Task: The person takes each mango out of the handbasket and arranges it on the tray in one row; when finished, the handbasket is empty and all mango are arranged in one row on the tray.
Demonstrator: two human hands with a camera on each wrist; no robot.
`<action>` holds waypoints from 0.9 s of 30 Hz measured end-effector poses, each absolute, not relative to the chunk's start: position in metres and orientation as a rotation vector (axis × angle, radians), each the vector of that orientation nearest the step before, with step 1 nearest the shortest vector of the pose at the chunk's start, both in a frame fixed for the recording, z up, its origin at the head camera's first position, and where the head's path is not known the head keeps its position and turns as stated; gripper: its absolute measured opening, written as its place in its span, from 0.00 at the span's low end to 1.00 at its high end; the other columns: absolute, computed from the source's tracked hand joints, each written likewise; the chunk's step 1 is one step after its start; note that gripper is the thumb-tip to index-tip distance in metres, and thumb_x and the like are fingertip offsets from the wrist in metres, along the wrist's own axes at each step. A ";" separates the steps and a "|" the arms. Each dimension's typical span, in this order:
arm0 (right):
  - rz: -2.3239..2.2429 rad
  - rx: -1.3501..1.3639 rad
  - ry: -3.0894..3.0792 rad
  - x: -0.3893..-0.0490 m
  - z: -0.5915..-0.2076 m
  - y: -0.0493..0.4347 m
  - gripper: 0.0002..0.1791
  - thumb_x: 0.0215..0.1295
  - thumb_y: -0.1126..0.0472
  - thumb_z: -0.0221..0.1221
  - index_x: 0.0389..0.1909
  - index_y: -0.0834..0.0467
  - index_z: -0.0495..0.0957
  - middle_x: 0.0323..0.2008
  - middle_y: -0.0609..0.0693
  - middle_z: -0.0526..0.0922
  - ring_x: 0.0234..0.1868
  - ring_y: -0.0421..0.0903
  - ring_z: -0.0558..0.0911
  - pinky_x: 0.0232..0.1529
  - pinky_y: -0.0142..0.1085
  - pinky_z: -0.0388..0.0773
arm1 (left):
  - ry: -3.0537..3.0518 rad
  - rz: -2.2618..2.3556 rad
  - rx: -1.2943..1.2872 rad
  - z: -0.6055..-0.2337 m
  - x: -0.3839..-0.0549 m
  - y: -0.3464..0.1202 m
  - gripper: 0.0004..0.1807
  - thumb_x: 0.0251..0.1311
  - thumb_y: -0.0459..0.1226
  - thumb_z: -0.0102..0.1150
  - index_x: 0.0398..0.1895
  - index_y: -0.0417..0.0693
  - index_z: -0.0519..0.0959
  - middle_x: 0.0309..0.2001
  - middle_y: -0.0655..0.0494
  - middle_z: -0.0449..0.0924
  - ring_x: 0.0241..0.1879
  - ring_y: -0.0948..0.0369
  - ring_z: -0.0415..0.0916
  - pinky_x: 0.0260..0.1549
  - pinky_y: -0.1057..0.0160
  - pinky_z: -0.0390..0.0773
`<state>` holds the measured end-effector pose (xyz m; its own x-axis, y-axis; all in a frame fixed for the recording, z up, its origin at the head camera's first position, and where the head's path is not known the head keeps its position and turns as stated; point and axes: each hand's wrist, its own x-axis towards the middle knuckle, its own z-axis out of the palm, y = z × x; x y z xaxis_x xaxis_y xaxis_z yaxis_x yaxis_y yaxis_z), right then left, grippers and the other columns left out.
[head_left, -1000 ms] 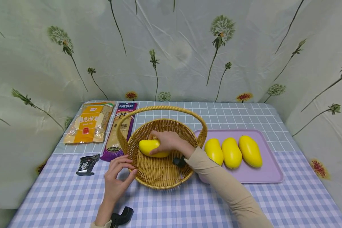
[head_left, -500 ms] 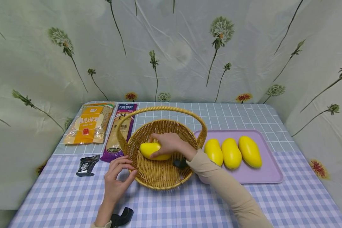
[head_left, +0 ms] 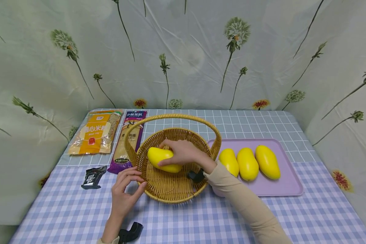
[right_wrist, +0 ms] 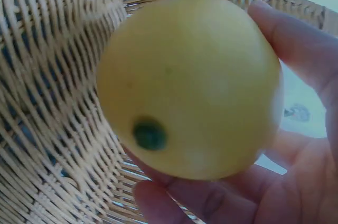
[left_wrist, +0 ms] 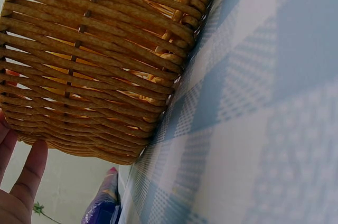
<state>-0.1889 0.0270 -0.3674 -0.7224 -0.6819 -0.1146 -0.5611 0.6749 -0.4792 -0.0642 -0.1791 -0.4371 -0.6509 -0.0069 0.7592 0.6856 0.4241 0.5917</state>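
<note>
A yellow mango (head_left: 158, 157) is gripped by my right hand (head_left: 186, 152) inside the round wicker basket (head_left: 170, 189). Seen from the right wrist, the mango (right_wrist: 195, 86) shows its dark stem end, with the thumb on one side and fingers curled on the other. My left hand (head_left: 125, 189) holds the basket's near-left rim. In the left wrist view, its thumb (left_wrist: 33, 168) lies outside the woven wall (left_wrist: 90, 60), and a fingertip shows faintly through the weave. Three more mangoes, the left (head_left: 228, 162), middle (head_left: 247, 164) and right (head_left: 267, 162), lie on a purple tray (head_left: 288, 184).
Left of the basket lie a pasta packet (head_left: 126, 145), an orange snack bag (head_left: 96, 132) and a small black packet (head_left: 93, 177). The basket's tall handle (head_left: 174, 116) arches over its opening. A checked cloth (head_left: 183, 223) covers the table, and a flowered curtain hangs behind.
The mango in my right hand first dips towards the near side, then comes up a little and slightly left, tilting. My left hand stays on the rim, and the basket has not moved.
</note>
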 end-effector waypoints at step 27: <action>-1.201 -1.006 2.505 -0.152 -0.338 0.058 0.36 0.51 0.40 0.67 0.62 0.42 0.67 0.43 0.40 0.78 0.39 0.37 0.76 0.35 0.33 0.79 | -1.990 -1.266 -0.558 -0.439 -0.064 -0.179 0.07 0.40 0.23 0.66 0.24 0.37 0.78 0.33 0.39 0.78 0.48 0.46 0.72 0.55 0.63 0.68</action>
